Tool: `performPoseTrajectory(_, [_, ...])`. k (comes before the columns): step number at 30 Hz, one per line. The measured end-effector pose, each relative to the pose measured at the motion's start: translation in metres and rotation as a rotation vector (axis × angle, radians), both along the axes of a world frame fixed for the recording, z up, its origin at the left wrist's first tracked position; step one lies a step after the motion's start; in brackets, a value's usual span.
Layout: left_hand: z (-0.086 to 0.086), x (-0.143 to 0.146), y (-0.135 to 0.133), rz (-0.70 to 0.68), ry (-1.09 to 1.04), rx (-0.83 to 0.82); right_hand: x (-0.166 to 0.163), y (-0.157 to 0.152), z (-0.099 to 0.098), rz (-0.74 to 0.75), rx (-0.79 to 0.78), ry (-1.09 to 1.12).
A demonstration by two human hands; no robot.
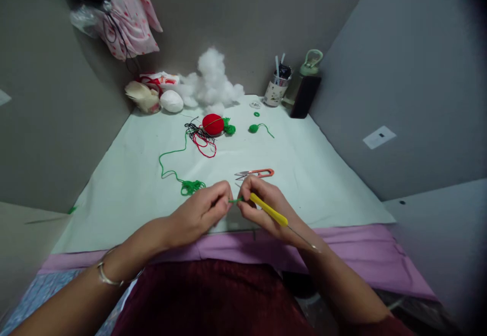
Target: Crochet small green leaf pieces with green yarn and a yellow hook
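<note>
Yarn [235,201], a short green bit, is going between my two hands, over the near part of the table [327,183]. I am looking in from far away. My left hand [207,209] is pinching it with the fingers. The fingers of my right hand [262,204] are pinching the other side, and they are also holding the yellow hook [270,210]. Its thin metal end is pointing back along my right arm [335,275]. I cannot tell if its front tip is touching the yarn.

Just past my right hand, the snips [264,172] are lying with their blades to the left. Beside my left hand, a green pile [192,188] is sitting, and a strand [173,150] is winding from it toward the red ball [213,125]. Black and red threads [194,129] are lying next to the ball. Farther right, a small green ball [253,129] is resting, with a green ring [256,114] behind it. White fluff [215,79] is sitting at the back. To its right, a cup [274,94] is standing near a bottle [293,88].
</note>
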State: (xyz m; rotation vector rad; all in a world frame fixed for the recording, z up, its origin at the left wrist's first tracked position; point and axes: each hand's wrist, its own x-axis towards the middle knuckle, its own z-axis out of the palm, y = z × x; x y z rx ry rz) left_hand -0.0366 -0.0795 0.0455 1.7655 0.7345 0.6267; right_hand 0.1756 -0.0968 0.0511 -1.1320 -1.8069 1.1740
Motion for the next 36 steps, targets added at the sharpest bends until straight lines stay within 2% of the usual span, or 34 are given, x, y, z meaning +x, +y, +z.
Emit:
performPoseTrajectory(2, [-0.002,0.006,0.012,0.066,-0.121,-0.140,0.001,0.016,0.001,-0.038,0.234,-0.158])
performPoseTrajectory(3, [-0.002,0.009,0.019,0.128,-0.172,-0.159,0.001,0.025,0.001,-0.079,0.348,-0.256])
performPoseTrajectory(4, [-0.003,0.012,0.026,0.229,-0.210,-0.134,0.000,0.034,0.002,-0.146,0.470,-0.362])
performPoseTrajectory(6, [-0.005,0.019,0.039,0.439,-0.208,0.035,-0.003,0.052,0.002,-0.262,0.655,-0.627])
performPoseTrajectory(8, [-0.007,0.025,0.051,0.528,-0.208,0.092,-0.008,0.068,0.000,-0.286,0.677,-0.883])
performPoseTrajectory(10, [-0.009,0.029,0.060,0.426,-0.264,-0.106,-0.012,0.080,-0.004,-0.247,0.625,-1.042])
performPoseTrajectory(12, [-0.013,0.032,0.069,0.309,-0.290,-0.250,-0.014,0.087,-0.008,-0.222,0.597,-1.080])
performPoseTrajectory(15, [-0.023,0.034,0.078,0.231,-0.304,-0.356,-0.013,0.093,-0.015,-0.204,0.578,-1.088])
performPoseTrajectory(17, [-0.031,0.036,0.081,0.246,-0.321,-0.385,-0.014,0.093,-0.019,-0.188,0.566,-1.091])
performPoseTrajectory(21, [-0.047,0.041,0.080,0.318,-0.372,-0.414,-0.020,0.091,-0.025,-0.149,0.553,-1.079])
performPoseTrajectory(25, [-0.050,0.040,0.076,0.367,-0.417,-0.480,-0.017,0.093,-0.031,-0.117,0.553,-0.998])
performPoseTrajectory(31, [-0.039,0.026,0.078,0.400,-0.503,-0.559,0.000,0.093,-0.034,-0.041,0.448,-0.347])
performPoseTrajectory(34, [-0.037,0.022,0.080,0.408,-0.536,-0.567,0.003,0.094,-0.029,-0.110,0.350,-0.085])
performPoseTrajectory(36, [-0.038,0.022,0.080,0.418,-0.554,-0.562,0.003,0.096,-0.026,-0.181,0.273,0.005])
